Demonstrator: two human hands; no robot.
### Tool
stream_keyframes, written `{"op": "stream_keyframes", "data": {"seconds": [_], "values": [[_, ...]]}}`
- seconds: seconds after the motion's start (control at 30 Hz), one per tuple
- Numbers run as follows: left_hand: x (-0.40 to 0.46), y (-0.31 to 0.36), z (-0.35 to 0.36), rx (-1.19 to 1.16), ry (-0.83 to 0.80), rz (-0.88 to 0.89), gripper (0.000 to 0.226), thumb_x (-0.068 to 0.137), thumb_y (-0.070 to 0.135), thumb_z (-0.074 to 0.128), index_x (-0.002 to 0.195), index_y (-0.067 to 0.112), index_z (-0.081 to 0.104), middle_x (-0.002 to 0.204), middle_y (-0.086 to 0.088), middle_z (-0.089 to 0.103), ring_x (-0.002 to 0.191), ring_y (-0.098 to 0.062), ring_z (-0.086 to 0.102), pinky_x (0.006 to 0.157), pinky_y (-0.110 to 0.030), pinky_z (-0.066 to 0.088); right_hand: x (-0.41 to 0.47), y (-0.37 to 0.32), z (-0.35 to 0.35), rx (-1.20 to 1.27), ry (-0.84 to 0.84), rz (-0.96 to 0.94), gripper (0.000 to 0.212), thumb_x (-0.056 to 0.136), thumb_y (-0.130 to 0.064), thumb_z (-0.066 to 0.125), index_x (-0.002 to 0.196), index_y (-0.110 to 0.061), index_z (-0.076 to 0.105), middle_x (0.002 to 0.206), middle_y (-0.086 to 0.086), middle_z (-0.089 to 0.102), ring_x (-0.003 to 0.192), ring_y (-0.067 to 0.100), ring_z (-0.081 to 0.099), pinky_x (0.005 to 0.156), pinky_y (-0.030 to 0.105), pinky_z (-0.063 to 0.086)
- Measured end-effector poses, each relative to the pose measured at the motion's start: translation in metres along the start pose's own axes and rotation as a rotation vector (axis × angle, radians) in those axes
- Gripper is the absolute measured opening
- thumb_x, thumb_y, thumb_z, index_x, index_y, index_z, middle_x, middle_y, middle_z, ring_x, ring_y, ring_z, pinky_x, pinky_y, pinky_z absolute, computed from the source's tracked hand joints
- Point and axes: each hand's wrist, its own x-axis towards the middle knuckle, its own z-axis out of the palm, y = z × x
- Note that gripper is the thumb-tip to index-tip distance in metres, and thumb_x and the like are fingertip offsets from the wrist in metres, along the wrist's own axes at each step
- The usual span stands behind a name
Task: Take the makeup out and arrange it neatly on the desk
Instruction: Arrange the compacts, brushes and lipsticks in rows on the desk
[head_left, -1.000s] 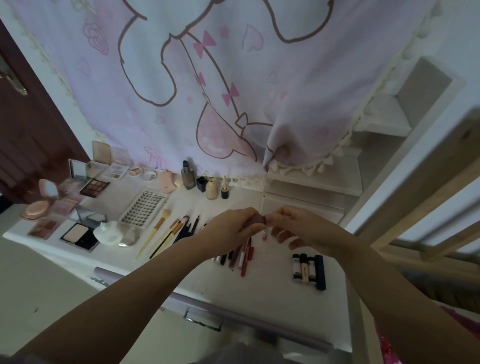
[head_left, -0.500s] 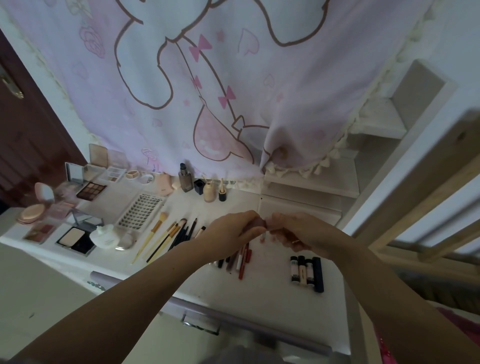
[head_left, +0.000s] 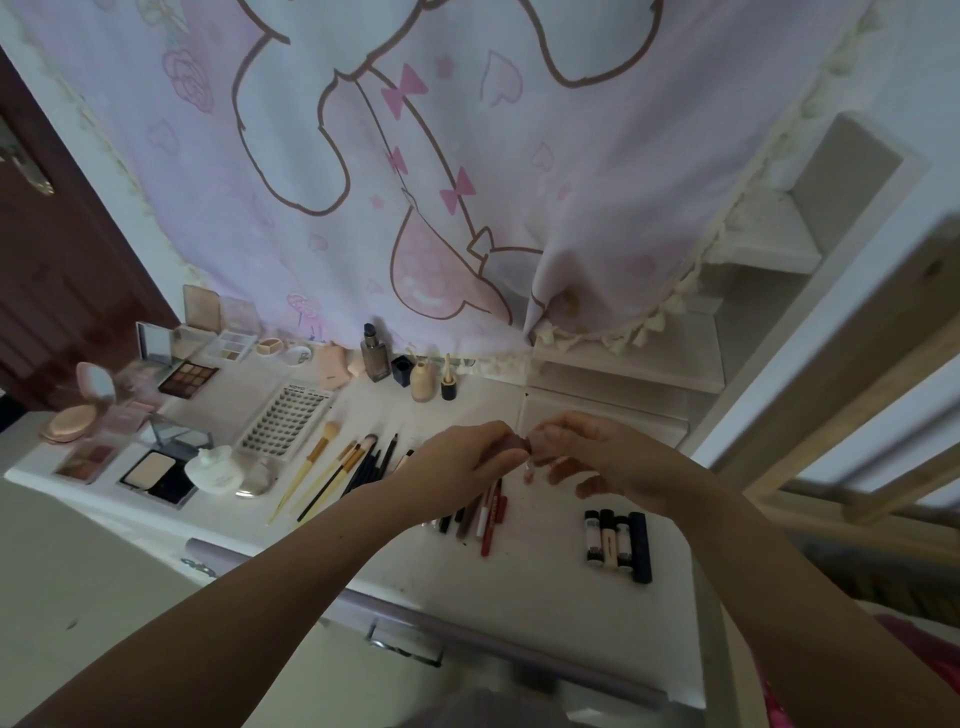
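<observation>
White is the desk (head_left: 545, 587) at the lower middle of the frame, and a pale purple bar with a metal handle runs just under its near edge, maybe a drawer front. Above the middle of the desk the left hand (head_left: 457, 460) and the right hand (head_left: 592, 454) meet, and both pinch with curled fingers a small dark red lip tube (head_left: 514, 442); a little clear piece hangs below it. I think the person holds it in the air with two hands to close or check it before it gets a place, because no part of it touches the desk. Just under the hands lie red and dark pencils (head_left: 485, 512) side by side, and at the right four small tubes (head_left: 617, 540) lie together in one row, so similar things are grouped. To the left the brushes (head_left: 337, 467) lie nearly parallel. Farther, at the middle left, stand open palettes (head_left: 187, 379) and a lash tray (head_left: 283, 423), and the bottles (head_left: 375, 353) stand upright at the back against the pink curtain (head_left: 467, 156), probably because tall things there hide nothing.
</observation>
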Motion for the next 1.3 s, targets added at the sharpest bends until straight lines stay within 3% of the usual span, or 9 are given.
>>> {"op": "stream_keyframes", "data": {"seconds": [0.13, 0.27, 0.43, 0.57, 0.7, 0.87, 1.0, 1.1, 1.3], "values": [[0.000, 0.001, 0.002, -0.004, -0.021, 0.008, 0.029, 0.097, 0.041, 0.041, 0.107, 0.018, 0.055, 0.073, 0.009, 0.053, 0.060, -0.005, 0.047, 0.062, -0.029, 0.044, 0.001, 0.003, 0.001, -0.078, 0.024, 0.006, 0.037, 0.098, -0.043, 0.038, 0.089, -0.017, 0.064, 0.067, -0.004, 0.060, 0.060, 0.010, 0.050, 0.061, 0.023, 0.041], [0.000, -0.001, 0.003, -0.038, -0.018, 0.000, 0.030, 0.097, 0.040, 0.042, 0.107, 0.016, 0.056, 0.073, 0.008, 0.054, 0.060, -0.006, 0.047, 0.063, -0.029, 0.044, 0.000, 0.005, -0.001, -0.028, -0.024, -0.039, 0.025, 0.093, -0.040, 0.052, 0.107, -0.020, 0.060, 0.092, -0.002, 0.065, 0.081, 0.009, 0.058, 0.073, 0.024, 0.046], [0.001, -0.001, 0.005, -0.005, -0.039, -0.004, 0.032, 0.097, 0.043, 0.041, 0.108, 0.017, 0.055, 0.076, 0.004, 0.056, 0.062, -0.010, 0.049, 0.065, -0.035, 0.047, 0.003, 0.009, 0.001, -0.148, 0.010, -0.004, 0.035, 0.099, -0.042, 0.039, 0.097, -0.019, 0.065, 0.072, -0.005, 0.059, 0.065, 0.009, 0.050, 0.066, 0.024, 0.042], [-0.002, -0.004, 0.006, -0.023, -0.036, -0.010, 0.031, 0.097, 0.043, 0.041, 0.105, 0.017, 0.056, 0.077, 0.001, 0.059, 0.062, -0.011, 0.051, 0.066, -0.038, 0.049, 0.000, 0.009, -0.001, -0.146, -0.030, -0.043, 0.026, 0.095, -0.040, 0.047, 0.110, -0.022, 0.058, 0.091, -0.004, 0.065, 0.078, 0.007, 0.056, 0.072, 0.024, 0.043], [-0.003, -0.002, 0.008, -0.044, -0.038, 0.005, 0.029, 0.096, 0.041, 0.042, 0.105, 0.017, 0.056, 0.073, 0.005, 0.057, 0.061, -0.010, 0.050, 0.063, -0.034, 0.047, 0.003, 0.010, 0.003, -0.215, 0.011, -0.056, 0.025, 0.097, -0.040, 0.045, 0.096, -0.020, 0.060, 0.080, -0.004, 0.060, 0.073, 0.011, 0.052, 0.071, 0.027, 0.041], [-0.005, -0.003, 0.008, -0.065, -0.007, 0.004, 0.026, 0.097, 0.038, 0.043, 0.102, 0.016, 0.056, 0.078, 0.000, 0.060, 0.067, -0.015, 0.055, 0.066, -0.036, 0.047, 0.002, 0.009, 0.003, -0.179, -0.021, -0.052, 0.019, 0.096, -0.040, 0.046, 0.108, -0.028, 0.056, 0.096, -0.003, 0.067, 0.082, 0.008, 0.058, 0.073, 0.025, 0.043], [-0.005, -0.003, 0.009, -0.038, -0.017, 0.018, 0.027, 0.096, 0.041, 0.043, 0.098, 0.019, 0.058, 0.076, 0.000, 0.060, 0.064, -0.014, 0.054, 0.063, -0.036, 0.047, 0.002, 0.009, 0.004, -0.195, -0.017, -0.029, 0.033, 0.099, -0.043, 0.038, 0.087, -0.024, 0.062, 0.069, -0.007, 0.059, 0.063, 0.008, 0.050, 0.064, 0.023, 0.039], [-0.005, -0.004, 0.008, -0.175, -0.069, -0.025, 0.031, 0.096, 0.042, 0.044, 0.073, 0.024, 0.053, 0.061, 0.006, 0.048, 0.050, -0.003, 0.041, 0.054, -0.023, 0.037, -0.001, 0.010, -0.001, -0.237, -0.018, -0.057, 0.023, 0.094, -0.040, 0.051, 0.095, -0.020, 0.062, 0.080, -0.007, 0.063, 0.071, 0.007, 0.055, 0.069, 0.024, 0.041], [-0.007, -0.011, 0.005, -0.772, -0.516, -0.271, 0.042, 0.098, 0.045, 0.034, 0.078, 0.013, 0.051, 0.058, 0.002, 0.034, 0.046, -0.010, 0.022, 0.044, -0.022, 0.019, -0.006, 0.017, -0.006, -0.254, -0.044, -0.023, 0.023, 0.091, -0.040, 0.054, 0.105, -0.022, 0.061, 0.088, -0.009, 0.068, 0.076, -0.001, 0.062, 0.069, 0.018, 0.041]]}}
